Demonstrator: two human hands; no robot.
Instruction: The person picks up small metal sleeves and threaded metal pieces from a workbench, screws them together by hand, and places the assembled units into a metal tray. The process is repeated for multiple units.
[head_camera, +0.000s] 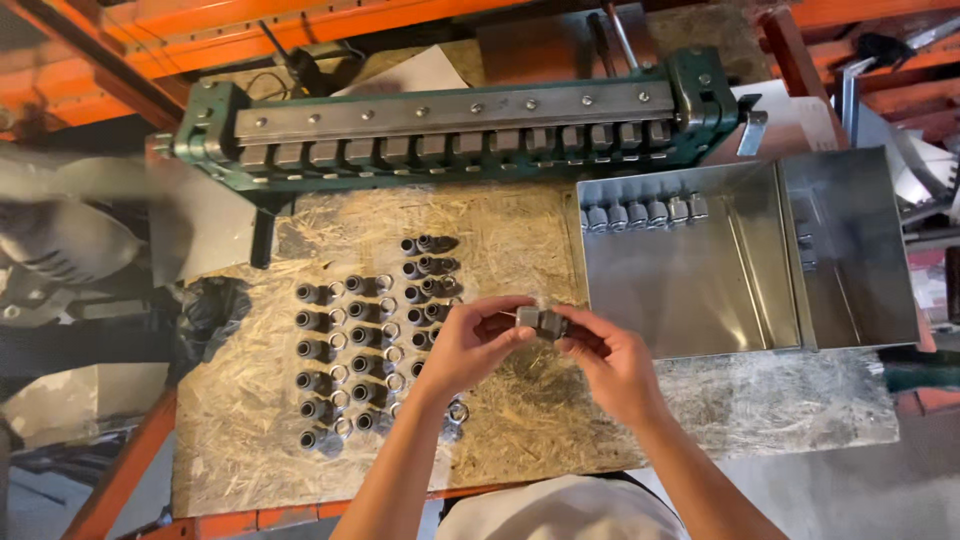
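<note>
Both my hands, left hand and right hand, grasping one metal fitting with fingers; assembling step, I judge. Next needs careful twisting, steady grip.

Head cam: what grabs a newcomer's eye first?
Both hands at centre: the left hand and right hand pinch one small metal fitting between them. To their left, rows of fittings and rings stand on the chipboard bench. Behind runs a green bending brake; right, a shiny metal tray holds assembled pieces.
</note>
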